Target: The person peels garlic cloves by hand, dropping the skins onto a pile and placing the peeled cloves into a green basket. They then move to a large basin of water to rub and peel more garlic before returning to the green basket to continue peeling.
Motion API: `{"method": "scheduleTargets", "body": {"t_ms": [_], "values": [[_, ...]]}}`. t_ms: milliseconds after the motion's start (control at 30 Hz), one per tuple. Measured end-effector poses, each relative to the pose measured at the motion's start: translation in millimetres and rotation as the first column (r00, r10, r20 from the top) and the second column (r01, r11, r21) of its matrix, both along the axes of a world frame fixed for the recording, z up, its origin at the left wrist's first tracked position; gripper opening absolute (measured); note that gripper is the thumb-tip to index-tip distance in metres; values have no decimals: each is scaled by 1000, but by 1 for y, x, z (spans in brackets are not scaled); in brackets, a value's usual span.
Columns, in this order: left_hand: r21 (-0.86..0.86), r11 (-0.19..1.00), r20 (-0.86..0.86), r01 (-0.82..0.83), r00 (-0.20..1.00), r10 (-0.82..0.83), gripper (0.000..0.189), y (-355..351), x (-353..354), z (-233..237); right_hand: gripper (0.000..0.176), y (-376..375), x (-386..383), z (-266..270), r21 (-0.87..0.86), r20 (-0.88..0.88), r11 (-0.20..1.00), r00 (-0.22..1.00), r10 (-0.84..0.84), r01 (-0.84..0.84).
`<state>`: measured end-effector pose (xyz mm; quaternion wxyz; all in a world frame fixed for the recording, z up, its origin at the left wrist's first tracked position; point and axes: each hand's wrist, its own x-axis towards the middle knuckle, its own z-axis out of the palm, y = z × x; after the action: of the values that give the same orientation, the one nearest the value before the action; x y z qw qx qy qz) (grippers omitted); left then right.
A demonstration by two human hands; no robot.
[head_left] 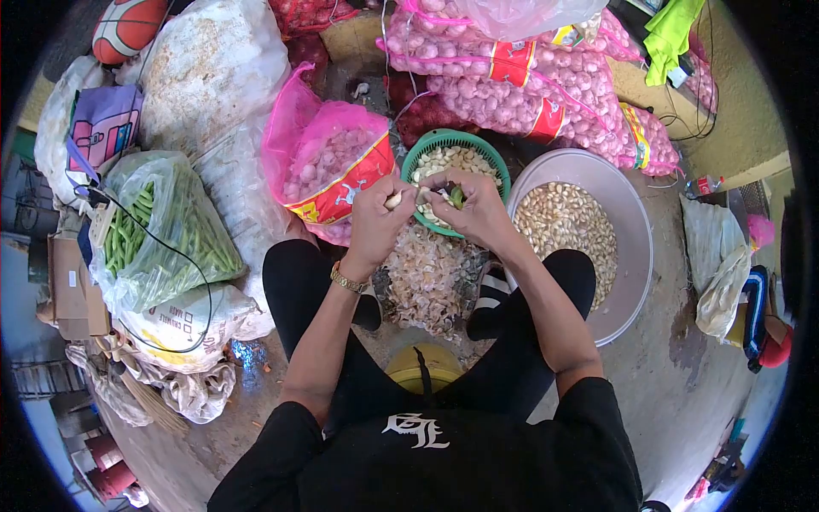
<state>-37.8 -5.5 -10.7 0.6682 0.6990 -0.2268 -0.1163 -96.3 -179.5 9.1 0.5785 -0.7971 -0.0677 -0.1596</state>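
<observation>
My left hand (380,218) is closed on a pale garlic clove (393,201), held between thumb and fingers. Close by on the right, my right hand (474,209) is wrapped round a small green-handled tool (458,197); its working end is hidden by the fingers. Both hands hover over the near side of a green plastic basket (505,181) that holds peeled garlic cloves (461,160). Beneath them, between my feet, lies a heap of papery garlic skins (431,286). To the right, a large pale basin (633,247) contains many unpeeled cloves (563,224), apparently in water.
An open pink mesh bag of garlic bulbs (328,158) stands left of the basket. Full mesh sacks (546,94) are stacked behind. Further left are a plastic bag of green pods (166,230), a large white sack (213,77) and a basketball (128,32).
</observation>
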Motion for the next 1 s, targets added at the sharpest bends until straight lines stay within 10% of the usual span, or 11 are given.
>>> {"method": "scheduleTargets", "body": {"t_ms": [1000], "values": [[-225,964,-334,-140,941,59,15,4,-4,11,19,5,3,-2,221,-159,975,987,36,0]]}}
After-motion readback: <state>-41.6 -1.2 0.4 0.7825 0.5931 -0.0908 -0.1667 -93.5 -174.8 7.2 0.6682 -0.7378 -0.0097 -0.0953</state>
